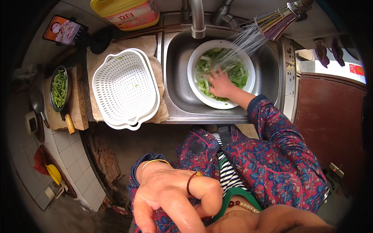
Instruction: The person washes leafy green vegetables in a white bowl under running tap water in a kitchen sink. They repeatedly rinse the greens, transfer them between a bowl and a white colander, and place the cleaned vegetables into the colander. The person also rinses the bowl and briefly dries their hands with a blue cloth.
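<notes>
My right hand (220, 84) reaches into a white basin (192, 87) of chopped leafy greens (240, 77), fingers spread on the leaves. The basin rests in a stainless steel sink (180, 100). Water sprays onto the greens from an outlet (271, 24) at the upper right. Close to the camera, my left hand (177, 192) is raised near my chest with fingers bent and apart, holding nothing visible. A white perforated plastic basket (125, 87), nested in another white container, stands on a cloth (161, 109) left of the sink, with small green bits inside.
A metal faucet (198, 23) overhangs the sink. Left are a dish of cut green beans (59, 88) and a wooden-handled knife (70, 123) on a cutting board (80, 102). A yellow jug (128, 14) and a phone on a stand (64, 30) are at the back.
</notes>
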The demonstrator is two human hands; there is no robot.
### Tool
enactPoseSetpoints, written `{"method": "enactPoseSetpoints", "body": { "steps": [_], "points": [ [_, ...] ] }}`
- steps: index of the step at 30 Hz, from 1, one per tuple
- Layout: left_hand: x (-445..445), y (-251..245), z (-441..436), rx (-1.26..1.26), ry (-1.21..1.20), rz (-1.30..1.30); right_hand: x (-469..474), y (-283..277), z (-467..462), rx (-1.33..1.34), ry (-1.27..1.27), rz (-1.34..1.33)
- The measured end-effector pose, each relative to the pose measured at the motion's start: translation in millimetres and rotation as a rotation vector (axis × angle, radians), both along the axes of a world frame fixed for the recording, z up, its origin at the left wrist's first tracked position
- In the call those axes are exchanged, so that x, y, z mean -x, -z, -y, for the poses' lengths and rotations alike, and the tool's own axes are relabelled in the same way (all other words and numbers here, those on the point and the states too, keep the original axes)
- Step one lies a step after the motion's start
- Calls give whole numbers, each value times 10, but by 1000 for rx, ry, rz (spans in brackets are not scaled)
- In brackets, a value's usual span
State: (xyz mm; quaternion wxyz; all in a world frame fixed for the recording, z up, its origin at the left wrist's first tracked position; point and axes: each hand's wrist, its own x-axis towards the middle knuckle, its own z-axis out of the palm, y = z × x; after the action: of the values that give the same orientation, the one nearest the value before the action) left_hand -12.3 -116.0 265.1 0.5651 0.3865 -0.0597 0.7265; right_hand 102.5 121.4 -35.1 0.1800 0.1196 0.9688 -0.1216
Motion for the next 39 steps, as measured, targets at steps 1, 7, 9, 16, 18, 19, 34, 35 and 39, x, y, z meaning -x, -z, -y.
{"method": "enactPoseSetpoints", "body": {
  "steps": [1, 7, 9, 16, 18, 19, 34, 35, 39],
  "points": [
    [-3, 4, -1, -16, 16, 15, 13, -38, -48, -33, -92, -24],
    [-12, 157, 47, -35, -113, 25, 106, -24, -326, -148, 36, -306],
    [55, 403, 20, 20, -279, -105, 154, 106, -269, -170, 153, -307],
    [-205, 1666, -65, 1085, -1016, -1207, 262, 138, -233, 174, -30, -23],
    [-272, 1920, -54, 1103, -1139, -1546, 206, 5, -341, 208, 64, -75],
    [-335, 2006, -69, 1084, -1182, -1604, 164, -43, -363, 233, 91, -127],
    [-633, 2329, -692, 1370, -985, -1659, 280, 181, -453, 312, 25, -191],
    [-575, 2409, -806, 1392, -1008, -1506, 277, 141, -492, 338, 20, -212],
    [-229, 2836, -1167, 1920, -743, -563, 240, 134, -574, 249, 317, -379]
  ]
}}
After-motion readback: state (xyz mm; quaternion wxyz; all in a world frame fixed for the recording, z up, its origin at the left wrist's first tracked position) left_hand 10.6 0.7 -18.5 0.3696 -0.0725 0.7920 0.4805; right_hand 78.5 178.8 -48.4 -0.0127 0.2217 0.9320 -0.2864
